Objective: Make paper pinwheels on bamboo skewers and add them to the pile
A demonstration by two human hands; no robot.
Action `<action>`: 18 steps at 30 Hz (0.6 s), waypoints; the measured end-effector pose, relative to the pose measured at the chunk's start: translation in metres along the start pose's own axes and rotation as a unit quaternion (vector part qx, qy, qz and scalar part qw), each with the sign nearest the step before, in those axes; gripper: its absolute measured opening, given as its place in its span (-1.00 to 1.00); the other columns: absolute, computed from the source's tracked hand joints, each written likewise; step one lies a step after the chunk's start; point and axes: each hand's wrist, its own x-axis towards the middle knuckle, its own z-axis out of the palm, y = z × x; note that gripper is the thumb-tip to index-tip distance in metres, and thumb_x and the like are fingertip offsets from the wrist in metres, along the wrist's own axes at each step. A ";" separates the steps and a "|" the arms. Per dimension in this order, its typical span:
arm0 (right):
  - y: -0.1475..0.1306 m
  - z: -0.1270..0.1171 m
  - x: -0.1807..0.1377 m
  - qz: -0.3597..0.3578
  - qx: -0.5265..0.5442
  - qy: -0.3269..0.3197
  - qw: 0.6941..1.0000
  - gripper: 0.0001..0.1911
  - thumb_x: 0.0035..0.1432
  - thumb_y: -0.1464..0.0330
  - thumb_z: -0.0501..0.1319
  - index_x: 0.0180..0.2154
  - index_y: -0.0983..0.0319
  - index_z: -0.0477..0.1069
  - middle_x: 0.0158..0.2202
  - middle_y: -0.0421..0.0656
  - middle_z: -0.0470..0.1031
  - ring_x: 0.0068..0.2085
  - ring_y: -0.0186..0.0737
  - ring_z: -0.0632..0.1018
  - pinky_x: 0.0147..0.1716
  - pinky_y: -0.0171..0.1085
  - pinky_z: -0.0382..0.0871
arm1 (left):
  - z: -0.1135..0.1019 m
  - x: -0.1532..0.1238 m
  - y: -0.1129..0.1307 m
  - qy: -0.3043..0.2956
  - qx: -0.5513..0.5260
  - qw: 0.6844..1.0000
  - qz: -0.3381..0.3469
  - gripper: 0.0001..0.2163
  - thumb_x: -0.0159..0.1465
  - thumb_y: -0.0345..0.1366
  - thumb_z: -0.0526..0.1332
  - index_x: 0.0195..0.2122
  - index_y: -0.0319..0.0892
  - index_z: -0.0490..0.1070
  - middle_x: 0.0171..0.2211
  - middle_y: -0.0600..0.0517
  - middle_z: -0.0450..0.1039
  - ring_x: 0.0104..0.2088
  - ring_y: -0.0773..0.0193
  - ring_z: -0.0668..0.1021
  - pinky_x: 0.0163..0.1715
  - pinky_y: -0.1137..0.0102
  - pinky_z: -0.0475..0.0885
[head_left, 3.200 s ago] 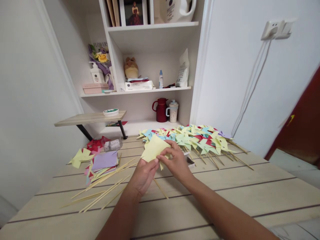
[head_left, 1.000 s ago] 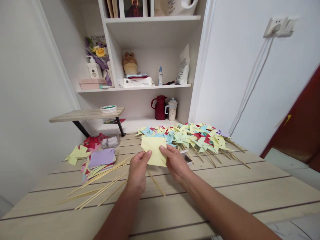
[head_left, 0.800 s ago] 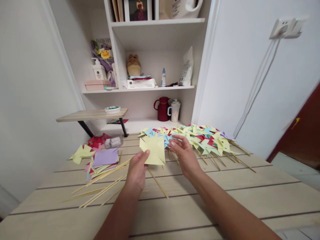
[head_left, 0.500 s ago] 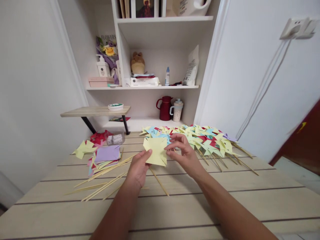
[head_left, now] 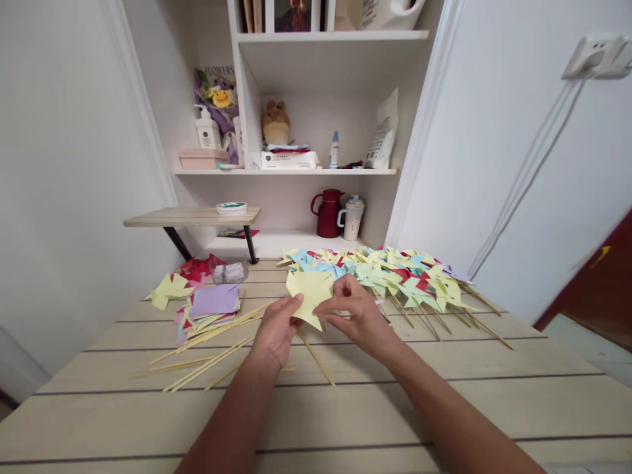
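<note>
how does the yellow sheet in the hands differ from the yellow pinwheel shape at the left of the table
The yellow sheet is held up between the left hand and the right hand; the yellow pinwheel shape lies on the table. The yellow sheet has a broad, largely flat middle, while the yellow pinwheel shape splays into pointed arms. Both are pale yellow.

Home interior, plush toy, red jug, lotion bottle
</note>
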 end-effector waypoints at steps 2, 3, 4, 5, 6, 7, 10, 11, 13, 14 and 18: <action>0.001 0.000 0.000 0.002 0.007 -0.003 1.000 -0.77 0.14 0.49 0.33 -0.24 0.04 0.64 -0.32 -0.20 0.15 -0.28 -0.21 0.35 -0.30 -0.20 0.32 | 0.001 -0.001 0.000 0.005 -0.001 1.000 0.001 -0.76 0.10 -0.32 0.42 -0.22 -0.32 0.59 -0.26 -0.13 0.62 -0.33 0.28 0.59 -0.21 0.42 0.49; 0.002 0.001 0.000 0.005 0.013 -0.003 1.000 -0.74 0.14 0.50 0.31 -0.21 0.03 0.63 -0.30 -0.19 0.16 -0.28 -0.21 0.35 -0.31 -0.21 0.32 | 0.001 -0.001 0.001 0.014 -0.005 1.000 0.001 -0.78 0.10 -0.33 0.42 -0.23 -0.32 0.60 -0.27 -0.13 0.62 -0.34 0.29 0.58 -0.23 0.43 0.49; 0.003 0.001 -0.001 0.009 0.018 -0.004 1.000 -0.71 0.15 0.51 0.30 -0.17 0.02 0.62 -0.29 -0.19 0.16 -0.27 -0.21 0.35 -0.31 -0.22 0.33 | 0.001 0.000 0.001 0.024 -0.011 1.000 0.000 -0.79 0.10 -0.34 0.43 -0.25 -0.32 0.60 -0.28 -0.13 0.62 -0.34 0.29 0.58 -0.25 0.44 0.49; 0.004 0.001 -0.001 0.013 0.021 -0.004 1.000 -0.68 0.16 0.53 0.29 -0.14 0.02 0.61 -0.28 -0.18 0.17 -0.26 -0.21 0.35 -0.32 -0.23 0.33 | 0.000 0.000 0.002 0.035 -0.018 0.999 -0.001 -0.80 0.10 -0.36 0.43 -0.26 -0.32 0.60 -0.29 -0.12 0.62 -0.35 0.30 0.58 -0.27 0.45 0.49; 0.005 0.001 -0.001 0.016 0.022 -0.005 1.000 -0.66 0.16 0.54 0.27 -0.13 0.01 0.61 -0.27 -0.18 0.17 -0.26 -0.21 0.35 -0.32 -0.24 0.33 | -0.001 0.001 0.003 0.044 -0.026 0.999 -0.001 -0.81 0.09 -0.37 0.43 -0.27 -0.32 0.60 -0.28 -0.11 0.62 -0.34 0.30 0.58 -0.28 0.45 0.48; 0.006 0.002 -0.001 0.016 0.020 -0.006 1.000 -0.64 0.16 0.55 0.27 -0.12 0.01 0.60 -0.27 -0.18 0.17 -0.26 -0.21 0.35 -0.33 -0.24 0.33 | -0.001 0.001 0.003 0.050 -0.032 0.998 -0.003 -0.82 0.09 -0.37 0.42 -0.27 -0.31 0.60 -0.28 -0.11 0.62 -0.33 0.30 0.58 -0.28 0.46 0.48; 0.007 0.003 -0.002 0.007 0.014 -0.007 1.000 -0.64 0.14 0.57 0.27 -0.14 0.02 0.61 -0.30 -0.19 0.17 -0.27 -0.21 0.35 -0.34 -0.24 0.31 | -0.003 0.003 0.003 0.047 -0.040 0.998 -0.009 -0.82 0.09 -0.38 0.42 -0.27 -0.30 0.60 -0.26 -0.11 0.63 -0.32 0.29 0.58 -0.27 0.44 0.48; 0.008 0.004 -0.002 0.003 0.015 -0.004 1.000 -0.64 0.13 0.57 0.27 -0.15 0.02 0.61 -0.31 -0.19 0.17 -0.28 -0.21 0.35 -0.34 -0.24 0.31 | -0.002 0.002 0.002 0.041 -0.037 0.998 -0.010 -0.82 0.09 -0.37 0.42 -0.27 -0.30 0.60 -0.26 -0.11 0.63 -0.31 0.28 0.59 -0.26 0.44 0.48; 0.008 0.005 -0.003 -0.002 0.025 0.007 1.000 -0.69 0.15 0.55 0.28 -0.19 0.04 0.62 -0.32 -0.19 0.18 -0.28 -0.21 0.35 -0.34 -0.24 0.30 | 0.000 0.001 0.001 0.026 -0.019 0.999 -0.005 -0.79 0.09 -0.34 0.43 -0.25 -0.30 0.61 -0.26 -0.12 0.63 -0.31 0.28 0.58 -0.24 0.43 0.47; 0.008 0.006 -0.003 -0.002 0.034 0.016 0.999 -0.73 0.16 0.53 0.28 -0.22 0.06 0.63 -0.32 -0.19 0.18 -0.28 -0.22 0.36 -0.34 -0.24 0.30 | 0.001 0.000 0.000 0.018 -0.006 1.000 0.000 -0.78 0.09 -0.32 0.43 -0.25 -0.31 0.61 -0.26 -0.13 0.63 -0.32 0.28 0.58 -0.24 0.43 0.46; 0.008 0.009 -0.003 0.034 0.068 0.044 0.996 -0.89 0.14 0.45 0.34 -0.32 0.11 0.62 -0.33 -0.19 0.23 -0.28 -0.22 0.38 -0.32 -0.24 0.32 | 0.006 -0.005 0.000 -0.002 0.056 0.998 0.032 -0.75 0.08 -0.25 0.43 -0.26 -0.30 0.62 -0.31 -0.11 0.63 -0.35 0.29 0.57 -0.23 0.44 0.43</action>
